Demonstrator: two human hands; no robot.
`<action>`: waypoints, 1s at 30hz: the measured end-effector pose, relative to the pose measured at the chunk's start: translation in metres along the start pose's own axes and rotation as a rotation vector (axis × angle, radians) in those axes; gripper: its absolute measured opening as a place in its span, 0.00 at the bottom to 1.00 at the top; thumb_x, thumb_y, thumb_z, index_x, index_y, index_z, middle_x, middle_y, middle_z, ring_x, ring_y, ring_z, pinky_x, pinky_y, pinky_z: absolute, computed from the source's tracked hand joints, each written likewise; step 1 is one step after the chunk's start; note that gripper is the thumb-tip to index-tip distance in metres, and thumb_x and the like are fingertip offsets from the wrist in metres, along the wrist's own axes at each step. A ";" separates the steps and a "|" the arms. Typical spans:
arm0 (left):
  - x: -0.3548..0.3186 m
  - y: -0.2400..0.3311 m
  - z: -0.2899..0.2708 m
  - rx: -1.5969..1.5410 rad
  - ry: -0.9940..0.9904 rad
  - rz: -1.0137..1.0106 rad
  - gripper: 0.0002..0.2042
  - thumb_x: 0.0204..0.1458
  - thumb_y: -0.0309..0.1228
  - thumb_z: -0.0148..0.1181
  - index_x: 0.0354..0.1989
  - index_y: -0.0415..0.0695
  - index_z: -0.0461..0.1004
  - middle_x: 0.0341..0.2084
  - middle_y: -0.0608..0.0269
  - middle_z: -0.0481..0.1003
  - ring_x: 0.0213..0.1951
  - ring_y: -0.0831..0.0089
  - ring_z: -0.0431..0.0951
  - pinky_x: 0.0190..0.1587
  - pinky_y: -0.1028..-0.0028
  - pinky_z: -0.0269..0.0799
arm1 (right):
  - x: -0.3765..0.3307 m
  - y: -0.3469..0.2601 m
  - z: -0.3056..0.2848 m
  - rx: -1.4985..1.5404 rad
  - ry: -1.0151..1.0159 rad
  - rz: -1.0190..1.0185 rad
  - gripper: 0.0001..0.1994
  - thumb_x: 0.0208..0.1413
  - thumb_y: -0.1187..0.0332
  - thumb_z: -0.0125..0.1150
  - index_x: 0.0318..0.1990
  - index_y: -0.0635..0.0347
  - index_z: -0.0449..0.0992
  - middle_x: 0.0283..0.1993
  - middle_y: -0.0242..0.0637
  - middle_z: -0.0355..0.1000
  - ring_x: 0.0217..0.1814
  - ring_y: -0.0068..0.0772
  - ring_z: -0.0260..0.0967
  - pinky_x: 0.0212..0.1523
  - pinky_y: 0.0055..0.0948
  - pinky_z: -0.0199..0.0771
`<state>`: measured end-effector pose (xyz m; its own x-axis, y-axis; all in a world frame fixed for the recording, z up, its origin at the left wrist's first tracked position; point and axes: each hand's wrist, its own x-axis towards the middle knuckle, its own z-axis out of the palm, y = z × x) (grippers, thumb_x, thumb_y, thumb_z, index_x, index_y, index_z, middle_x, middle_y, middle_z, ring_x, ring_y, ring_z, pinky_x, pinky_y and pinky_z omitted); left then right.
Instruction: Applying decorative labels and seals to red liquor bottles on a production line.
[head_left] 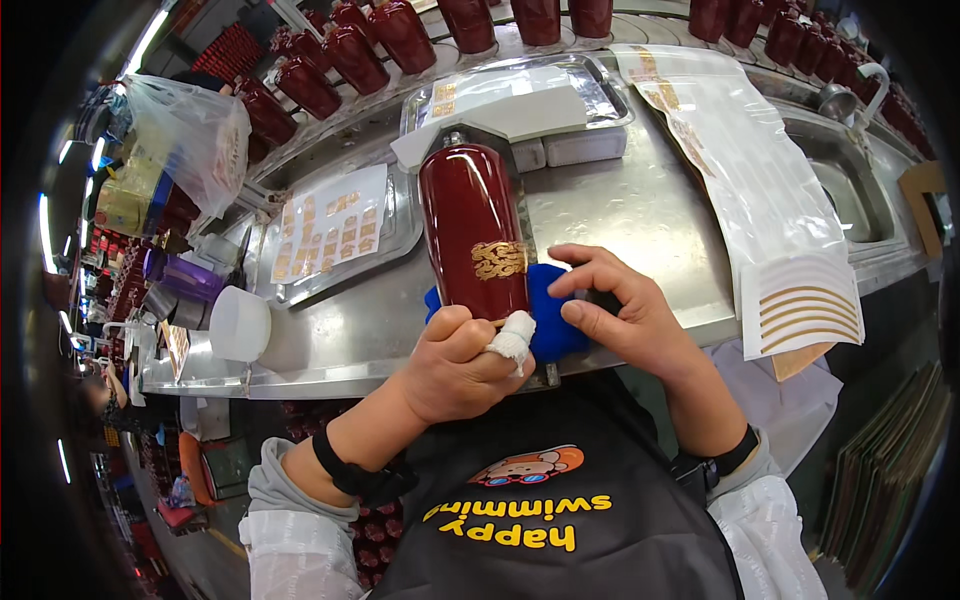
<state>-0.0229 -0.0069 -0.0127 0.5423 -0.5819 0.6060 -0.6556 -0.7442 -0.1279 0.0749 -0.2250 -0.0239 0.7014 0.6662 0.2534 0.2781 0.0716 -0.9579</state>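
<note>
A glossy dark red bottle (470, 220) lies lengthwise in front of me, its far end on a dark support (485, 140). A gold ornamental decal (498, 260) sits on its right side. My left hand (458, 365) is closed around the bottle's near end, and a white wrapping (513, 340) covers one of its fingers. To the right of the bottle, my right hand (625, 310) is open, thumb and fingers apart, beside a blue cloth (553, 315). That cloth lies partly under the bottle.
A decal sheet on a metal tray (405, 235) and a white cup (240, 325) stand left. Long white sheets (745, 150) cover the right side, near a sink (850, 190). Several red bottles (400, 40) line the far edge. A plastic bag (190, 135) hangs at the left.
</note>
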 end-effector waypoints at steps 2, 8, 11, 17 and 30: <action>0.008 -0.002 -0.009 -0.097 -0.009 0.053 0.17 0.29 0.21 0.65 0.32 0.52 0.78 0.41 0.67 0.75 0.35 0.67 0.67 0.35 0.65 0.63 | -0.003 0.004 0.000 0.011 0.049 -0.017 0.13 0.57 0.71 0.59 0.49 0.62 0.74 0.61 0.44 0.64 0.62 0.30 0.62 0.58 0.29 0.62; -0.007 0.003 -0.012 -0.017 0.061 -0.155 0.16 0.30 0.23 0.65 0.31 0.53 0.79 0.38 0.61 0.76 0.38 0.64 0.65 0.37 0.64 0.61 | -0.003 0.003 0.003 0.263 0.135 0.053 0.24 0.61 0.78 0.48 0.66 0.62 0.59 0.62 0.45 0.65 0.64 0.35 0.64 0.56 0.30 0.71; -0.002 -0.002 -0.008 0.040 0.027 -0.052 0.13 0.31 0.27 0.64 0.31 0.52 0.79 0.35 0.71 0.76 0.38 0.68 0.64 0.38 0.65 0.60 | -0.003 -0.005 0.011 0.537 0.253 0.135 0.25 0.62 0.77 0.47 0.67 0.62 0.57 0.57 0.45 0.68 0.58 0.31 0.69 0.55 0.28 0.71; 0.003 -0.001 -0.004 0.055 -0.005 -0.036 0.17 0.36 0.31 0.63 0.40 0.55 0.78 0.35 0.77 0.75 0.43 0.68 0.63 0.46 0.64 0.58 | -0.011 0.000 0.014 0.393 0.265 0.177 0.19 0.60 0.72 0.54 0.59 0.64 0.65 0.45 0.32 0.71 0.46 0.17 0.67 0.46 0.21 0.70; 0.000 0.009 0.000 0.308 0.016 -0.449 0.30 0.44 0.41 0.67 0.57 0.46 0.69 0.56 0.58 0.70 0.53 0.57 0.66 0.56 0.62 0.54 | 0.001 -0.016 0.057 0.072 0.393 0.031 0.15 0.56 0.69 0.59 0.48 0.66 0.68 0.37 0.42 0.74 0.37 0.31 0.73 0.40 0.30 0.73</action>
<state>-0.0287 -0.0140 -0.0142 0.7240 -0.1812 0.6655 -0.1758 -0.9815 -0.0760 0.0343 -0.1832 -0.0159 0.9104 0.3348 0.2429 0.2156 0.1171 -0.9694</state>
